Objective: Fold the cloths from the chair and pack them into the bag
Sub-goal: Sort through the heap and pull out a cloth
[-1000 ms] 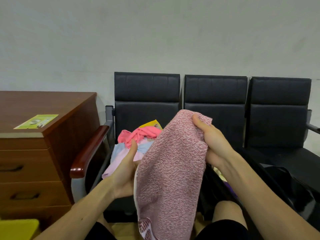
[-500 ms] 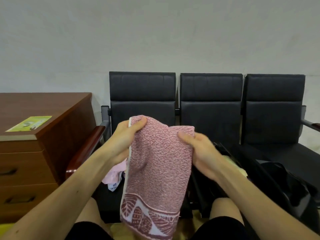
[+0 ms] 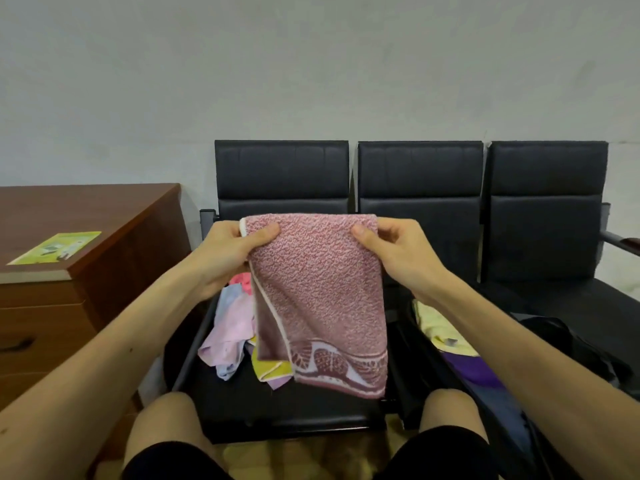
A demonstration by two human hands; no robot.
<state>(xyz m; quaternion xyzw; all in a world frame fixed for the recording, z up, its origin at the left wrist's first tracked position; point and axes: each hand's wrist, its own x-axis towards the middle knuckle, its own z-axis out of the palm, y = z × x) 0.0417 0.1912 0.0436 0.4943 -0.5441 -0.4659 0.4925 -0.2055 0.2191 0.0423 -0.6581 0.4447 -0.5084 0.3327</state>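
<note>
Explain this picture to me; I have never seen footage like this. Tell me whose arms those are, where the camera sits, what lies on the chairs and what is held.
No machine here: a person wears a wide-angle camera on the head, so you look down along their own arms and knees. The left hand and the right hand each pinch a top corner of a pink towel, which hangs in front of a row of black chairs. On the left seat lies a loose pile of cloths in pink, pale blue and yellow, not yet folded. Beside it sits an open black bag with a yellow cloth and purple fabric inside. At the far left stands a wooden cabinet with a green leaflet on top.
</note>
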